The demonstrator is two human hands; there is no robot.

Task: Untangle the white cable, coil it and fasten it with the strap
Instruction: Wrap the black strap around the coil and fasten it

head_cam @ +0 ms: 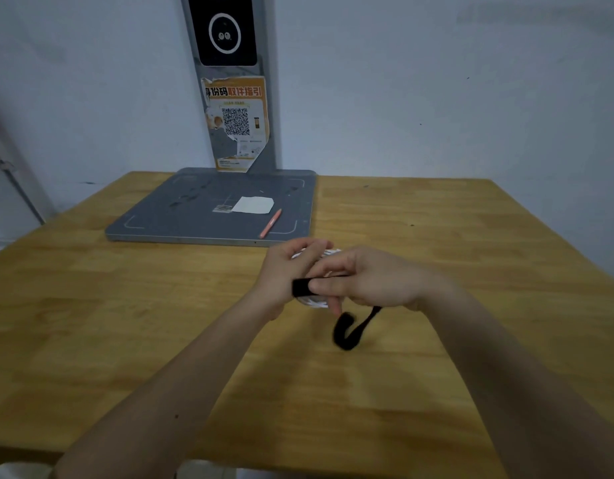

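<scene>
Above the middle of the wooden table (125, 323), my left hand (284, 274) grips a coiled white cable (314, 300); only small parts of the coil show between the two hands. My right hand (371, 276) pinches a black strap (300, 288) against the coil. One end of the strap lies across the coil beside my left hand. Its free end (348, 328) hangs in a blurred loop below my right hand, just above the table.
A grey flat base (160, 219) with an upright post (267, 98) stands at the back of the table against the wall. On the base lie a white paper (253, 205) and an orange pen (271, 223). An orange sticker (236, 122) hangs on the post.
</scene>
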